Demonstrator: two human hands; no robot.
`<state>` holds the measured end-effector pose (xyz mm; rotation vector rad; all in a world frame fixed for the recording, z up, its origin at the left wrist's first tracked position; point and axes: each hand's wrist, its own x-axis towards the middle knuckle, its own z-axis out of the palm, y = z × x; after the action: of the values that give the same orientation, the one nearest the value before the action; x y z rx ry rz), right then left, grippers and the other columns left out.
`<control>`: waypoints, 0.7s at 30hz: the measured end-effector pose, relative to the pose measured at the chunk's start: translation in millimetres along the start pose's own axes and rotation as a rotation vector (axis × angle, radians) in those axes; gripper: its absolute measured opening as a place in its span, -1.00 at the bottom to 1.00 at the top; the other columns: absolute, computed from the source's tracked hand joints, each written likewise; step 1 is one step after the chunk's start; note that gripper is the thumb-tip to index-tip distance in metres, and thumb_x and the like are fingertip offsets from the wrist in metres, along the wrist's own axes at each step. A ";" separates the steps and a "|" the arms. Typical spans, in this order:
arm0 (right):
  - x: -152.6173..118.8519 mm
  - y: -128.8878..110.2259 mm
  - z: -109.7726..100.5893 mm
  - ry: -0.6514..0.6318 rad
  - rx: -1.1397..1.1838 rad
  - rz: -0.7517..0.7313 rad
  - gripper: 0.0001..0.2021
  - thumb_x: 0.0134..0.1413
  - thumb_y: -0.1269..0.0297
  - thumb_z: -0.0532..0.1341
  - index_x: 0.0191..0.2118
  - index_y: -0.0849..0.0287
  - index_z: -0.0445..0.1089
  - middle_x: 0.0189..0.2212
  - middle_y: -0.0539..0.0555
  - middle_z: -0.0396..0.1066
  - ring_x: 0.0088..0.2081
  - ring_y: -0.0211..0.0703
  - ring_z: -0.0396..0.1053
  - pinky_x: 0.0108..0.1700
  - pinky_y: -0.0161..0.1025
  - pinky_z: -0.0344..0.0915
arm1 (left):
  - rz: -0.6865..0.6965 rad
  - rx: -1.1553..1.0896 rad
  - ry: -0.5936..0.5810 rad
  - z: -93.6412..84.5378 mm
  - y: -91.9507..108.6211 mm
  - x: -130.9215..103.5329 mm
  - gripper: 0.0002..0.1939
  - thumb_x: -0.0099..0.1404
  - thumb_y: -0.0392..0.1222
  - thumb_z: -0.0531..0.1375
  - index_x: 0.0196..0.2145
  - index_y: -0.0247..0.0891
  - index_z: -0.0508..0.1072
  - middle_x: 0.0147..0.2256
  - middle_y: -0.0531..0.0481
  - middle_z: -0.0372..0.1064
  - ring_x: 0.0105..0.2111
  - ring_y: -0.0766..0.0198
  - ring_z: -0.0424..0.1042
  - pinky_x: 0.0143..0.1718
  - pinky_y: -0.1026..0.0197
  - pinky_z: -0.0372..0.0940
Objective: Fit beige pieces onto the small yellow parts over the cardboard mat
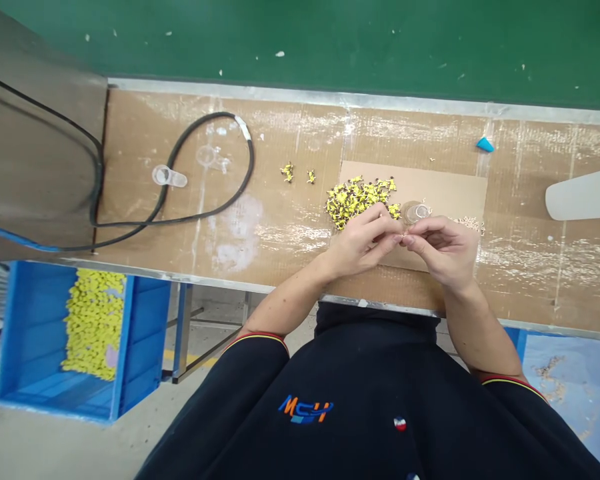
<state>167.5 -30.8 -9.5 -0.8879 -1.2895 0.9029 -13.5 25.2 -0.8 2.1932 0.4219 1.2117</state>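
My left hand (364, 241) and my right hand (445, 250) meet fingertip to fingertip over the front of a cardboard sheet (445, 185). Both pinch something tiny and pale that I cannot make out. Just behind the fingertips stands a small round clear container (416, 212). A heap of small yellow and black pieces (353, 202) lies behind my left hand. Small beige pieces (470, 223) lie behind my right hand, which partly hides them. Two little groups of yellow and black pieces (287, 172) rest farther left.
A black cable (253, 157) loops over the left of the table (280, 253), near a clear plastic scoop (170, 177). A blue piece (485, 145) and a white cylinder (583, 195) are at right. Below left, a blue bin (35, 333) holds yellow pieces; another blue bin (521, 341) is below right.
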 end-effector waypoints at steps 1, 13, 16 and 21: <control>-0.3 0.6 0.3 -0.003 -0.018 -0.009 -0.80 0.11 0.58 0.43 -0.22 0.15 0.55 -0.38 -0.06 0.55 -0.41 -0.41 0.50 -0.34 -0.53 0.44 | -0.009 -0.022 -0.002 0.6 0.0 0.0 -0.91 0.50 -0.39 0.22 -0.13 -0.30 0.36 -0.32 0.01 0.26 -0.30 0.40 0.26 -0.29 0.36 0.25; -2.6 6.3 13.1 0.059 -0.234 -0.253 -0.83 0.22 0.55 0.36 -0.16 0.13 0.48 -0.33 -0.01 0.48 -0.33 -0.33 0.38 -0.30 -0.31 0.34 | -0.240 -0.404 0.026 9.4 -0.3 -4.4 -0.87 0.56 -0.28 0.16 -0.22 -0.28 0.32 -0.36 0.05 0.20 -0.35 0.44 0.21 -0.28 0.38 0.19; -1.6 5.2 8.8 0.034 -0.259 -0.249 -0.84 0.24 0.54 0.34 -0.18 0.14 0.45 -0.36 -0.02 0.45 -0.34 -0.31 0.37 -0.32 -0.30 0.33 | -0.268 -0.398 0.038 10.4 -1.8 -6.6 -0.87 0.55 -0.27 0.19 -0.23 -0.29 0.35 -0.36 0.05 0.24 -0.35 0.46 0.22 -0.29 0.39 0.19; 8.0 6.1 -27.2 0.102 -0.494 -0.263 -0.89 0.31 0.52 0.29 -0.18 0.17 0.44 -0.31 0.04 0.47 -0.30 -0.27 0.41 -0.27 -0.27 0.35 | -0.418 -0.647 0.107 8.0 -7.8 -9.7 -0.75 0.64 -0.16 0.07 0.01 -0.18 0.55 -0.39 0.05 0.16 -0.44 0.48 0.25 -0.40 0.39 0.18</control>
<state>194.9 -22.1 -14.0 -1.0954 -1.5260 0.3285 -11.9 23.3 -15.4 1.4116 0.4289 1.0456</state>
